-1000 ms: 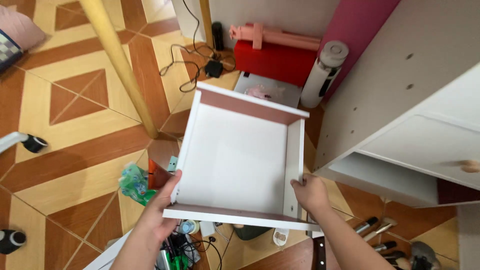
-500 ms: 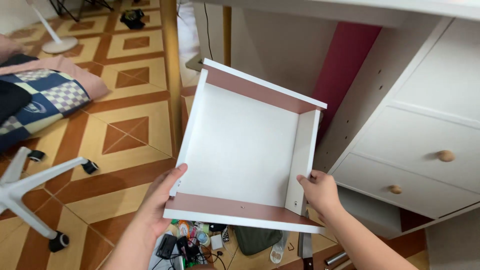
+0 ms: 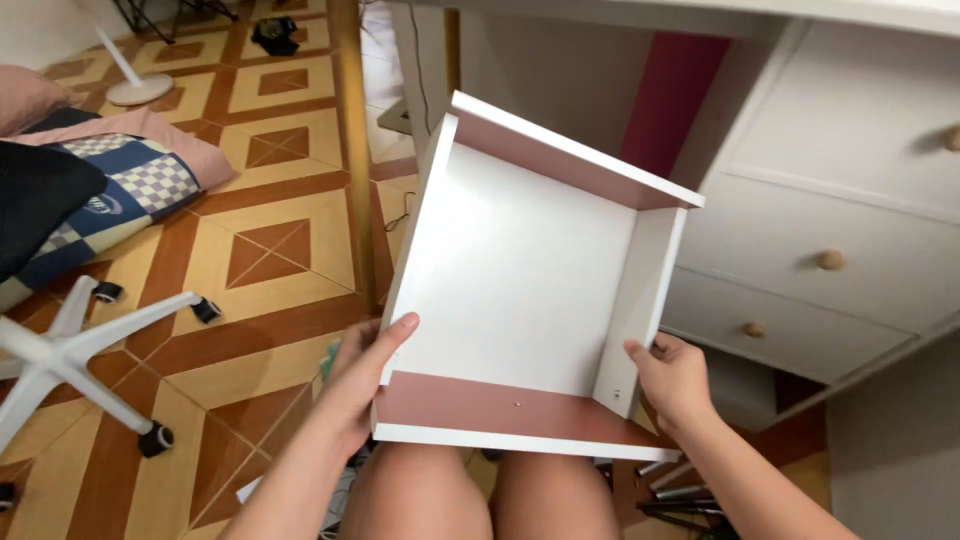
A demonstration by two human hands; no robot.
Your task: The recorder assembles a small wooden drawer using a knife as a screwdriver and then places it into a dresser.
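I hold a white drawer box [image 3: 520,290] with pinkish inner front and back panels, lifted above my knees and tilted away from me. My left hand [image 3: 362,380] grips its near left corner, thumb lying along the left side wall. My right hand [image 3: 672,378] clasps the near right corner below the right side wall. The drawer is empty inside, and a small screw hole shows in its near panel.
A white cabinet [image 3: 830,200] with round wooden drawer knobs stands at the right, an open slot low on it. A white chair base with castors [image 3: 90,340] is at the left, bedding [image 3: 90,190] beyond it. Tools [image 3: 670,490] lie on the tiled floor by my right knee.
The view has swung up and left, and the drawer has risen and come nearer to me. Both hands keep their grip on its near corners.
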